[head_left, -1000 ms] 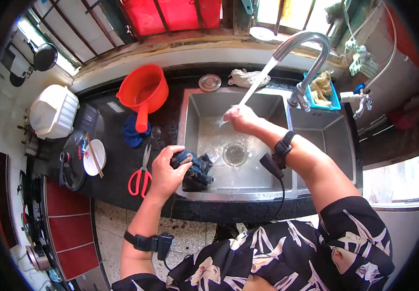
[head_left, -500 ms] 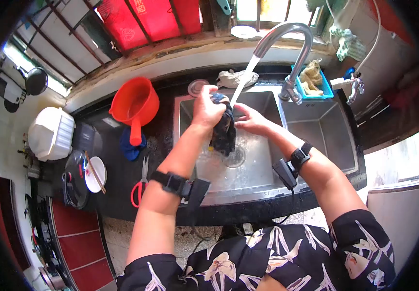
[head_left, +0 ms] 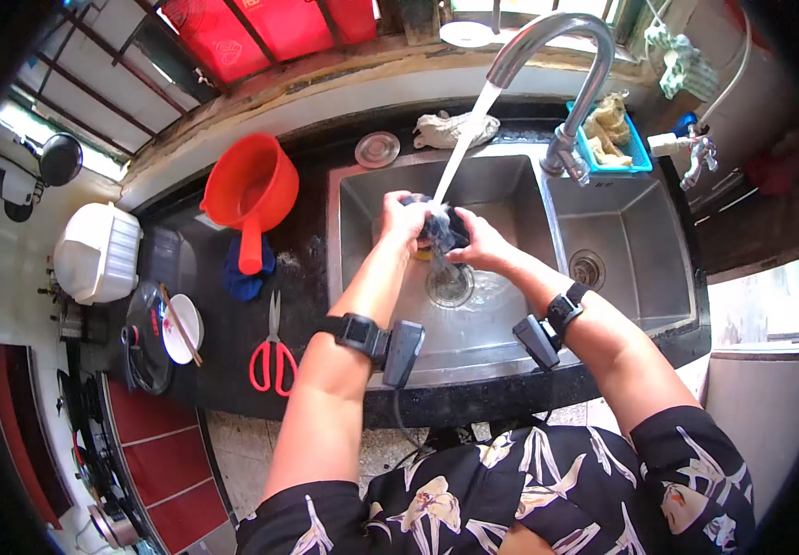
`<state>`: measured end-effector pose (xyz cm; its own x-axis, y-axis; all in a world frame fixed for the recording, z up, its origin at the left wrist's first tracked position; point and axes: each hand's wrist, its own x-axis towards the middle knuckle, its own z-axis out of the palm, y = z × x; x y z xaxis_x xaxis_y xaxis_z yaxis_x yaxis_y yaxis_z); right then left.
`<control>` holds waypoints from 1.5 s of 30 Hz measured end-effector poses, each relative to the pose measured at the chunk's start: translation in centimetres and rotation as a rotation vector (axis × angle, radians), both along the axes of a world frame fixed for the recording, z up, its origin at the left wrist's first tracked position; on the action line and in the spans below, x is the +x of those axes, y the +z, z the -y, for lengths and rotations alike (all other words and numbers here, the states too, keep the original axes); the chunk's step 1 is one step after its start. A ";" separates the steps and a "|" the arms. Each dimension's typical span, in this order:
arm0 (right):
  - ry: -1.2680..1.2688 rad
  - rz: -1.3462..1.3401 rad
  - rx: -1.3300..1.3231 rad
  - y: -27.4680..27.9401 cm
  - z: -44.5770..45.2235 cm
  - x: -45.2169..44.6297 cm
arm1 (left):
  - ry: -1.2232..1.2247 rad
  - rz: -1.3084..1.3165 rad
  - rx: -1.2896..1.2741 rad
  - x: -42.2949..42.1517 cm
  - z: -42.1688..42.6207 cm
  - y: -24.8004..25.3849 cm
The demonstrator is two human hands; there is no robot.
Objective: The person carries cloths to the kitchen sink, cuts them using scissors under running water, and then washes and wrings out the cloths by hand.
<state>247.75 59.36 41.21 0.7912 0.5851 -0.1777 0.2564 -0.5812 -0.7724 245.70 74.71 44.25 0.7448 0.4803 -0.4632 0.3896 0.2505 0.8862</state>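
Over the left basin of the steel sink (head_left: 355, 231), both hands hold a wet dark cloth (head_left: 456, 229). My left hand (head_left: 403, 220) grips its left side, fingers curled round it. On the other side my right hand (head_left: 481, 242) is closed on the cloth's right edge. Water from the curved faucet (head_left: 603, 65) pours onto the middle of the cloth and runs off toward the drain (head_left: 450, 289) below. A small yellow patch shows under the cloth; what it is I cannot tell. The fingertips are partly hidden by cloth and water.
Left of the sink lie a red dipper (head_left: 274, 190), a blue cloth (head_left: 249, 270), red-handled scissors (head_left: 273, 347) and a white bowl (head_left: 190, 344) with chopsticks. Behind the sink are a pale rag (head_left: 455, 130) and a turquoise basket (head_left: 635, 153). A second basin (head_left: 635, 227) adjoins on the right.
The cloth was hanging long from my left hand, with my right hand apart and open beside it. Now it is bunched between both hands under the water, and my left hand is lower.
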 end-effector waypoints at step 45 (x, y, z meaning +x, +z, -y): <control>-0.609 -0.437 0.814 7.0 12.2 6.9 | 0.165 0.170 -0.946 -6.1 0.0 -2.0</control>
